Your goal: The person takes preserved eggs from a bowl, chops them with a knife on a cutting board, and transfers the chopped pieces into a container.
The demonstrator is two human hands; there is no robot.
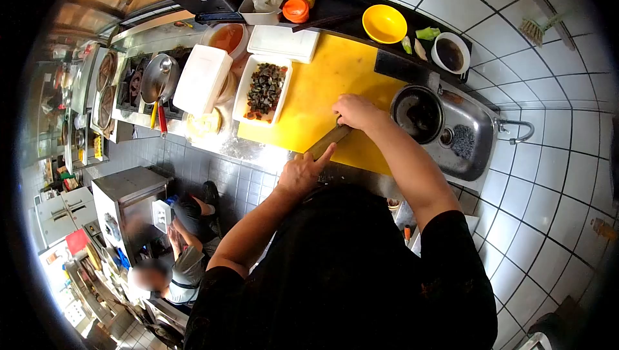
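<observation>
Over the yellow cutting board [309,102], a long, flat, grey-brown blade, apparently a knife [329,142], slants between my hands. My right hand [359,113] is closed around its upper end, where a bit of dark handle shows. At the lower end, by the board's near edge, my left hand [301,173] grips the blade with one finger stretched along it; its other fingers are partly hidden. Left of the blade, a white tub [244,102] holds dark, chopped pieces with some reddish bits.
To the right is a steel sink [474,160] with a dark round pan [418,115] and a tap [519,131]. A yellow bowl [385,24] sits on the back ledge. A frying pan [159,79] rests on the stove at left. Another person [187,247] crouches at lower left.
</observation>
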